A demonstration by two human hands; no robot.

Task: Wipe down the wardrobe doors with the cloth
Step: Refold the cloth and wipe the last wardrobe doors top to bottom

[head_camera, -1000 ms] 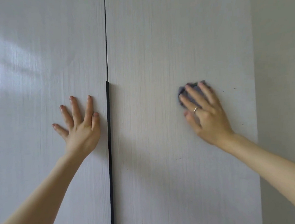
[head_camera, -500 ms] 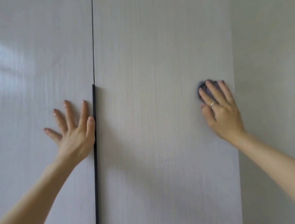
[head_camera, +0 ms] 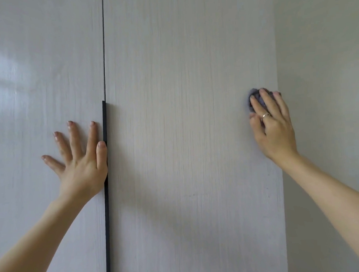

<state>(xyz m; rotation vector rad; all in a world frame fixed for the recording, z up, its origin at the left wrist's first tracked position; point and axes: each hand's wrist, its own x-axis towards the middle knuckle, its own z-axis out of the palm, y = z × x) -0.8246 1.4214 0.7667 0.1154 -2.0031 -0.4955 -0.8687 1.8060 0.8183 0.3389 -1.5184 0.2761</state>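
The right hand (head_camera: 274, 127) presses a bunched grey-blue cloth (head_camera: 255, 99) flat against the right wardrobe door (head_camera: 184, 135), fingers spread over the wad and grasping it; a ring shows on one finger. Compared with one second ago, this hand and the cloth have travelled sideways across the right wardrobe door, from its middle to its outer edge, where the fingertips now overlap onto the adjoining side panel (head_camera: 322, 129). This indicates one horizontal stroke is at its end; the stroke likely needs to reverse or shift to a new height. The left hand (head_camera: 81, 158) lies open and released, palm flat on the left wardrobe door (head_camera: 38, 80), thumb touching the black handle strip (head_camera: 107, 221) that runs along the seam beside the right wardrobe door; it has held this bracing position throughout. The right wardrobe door offers open surface above and below the cloth and back toward the seam.
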